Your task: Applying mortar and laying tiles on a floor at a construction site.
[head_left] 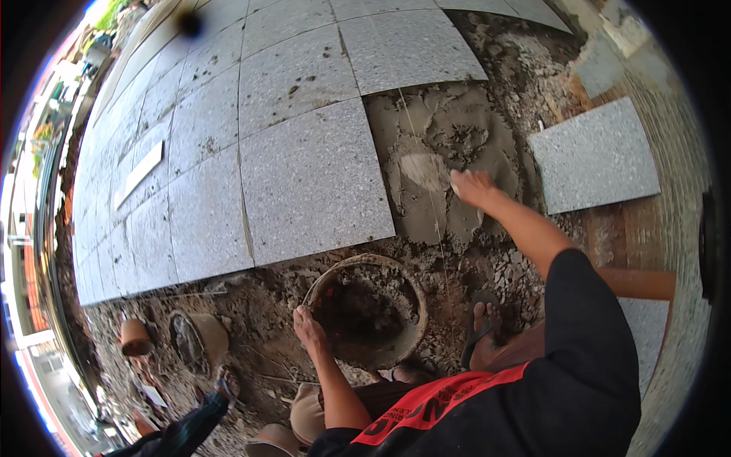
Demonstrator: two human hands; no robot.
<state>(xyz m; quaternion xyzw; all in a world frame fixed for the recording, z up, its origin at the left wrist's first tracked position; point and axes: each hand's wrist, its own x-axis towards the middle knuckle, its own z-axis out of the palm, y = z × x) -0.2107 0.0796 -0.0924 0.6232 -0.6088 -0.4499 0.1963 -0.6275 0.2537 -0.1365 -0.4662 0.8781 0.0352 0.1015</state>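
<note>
My right hand is closed round the handle of a trowel, whose blade is smeared by motion. The blade lies over a bed of wet grey mortar, spread beside the laid speckled grey tiles. A thin taut string crosses the mortar close to the trowel. With bent fingers, my left hand grips the left rim of a round bucket. Dark, wet-looking mortar clings inside that bucket, which stands on the soil near my feet.
A loose speckled tile lies right of the mortar, by rubble. At lower left are a second bucket and a small brown pot. Another person's limb reaches in nearby. A white strip rests on the laid tiles.
</note>
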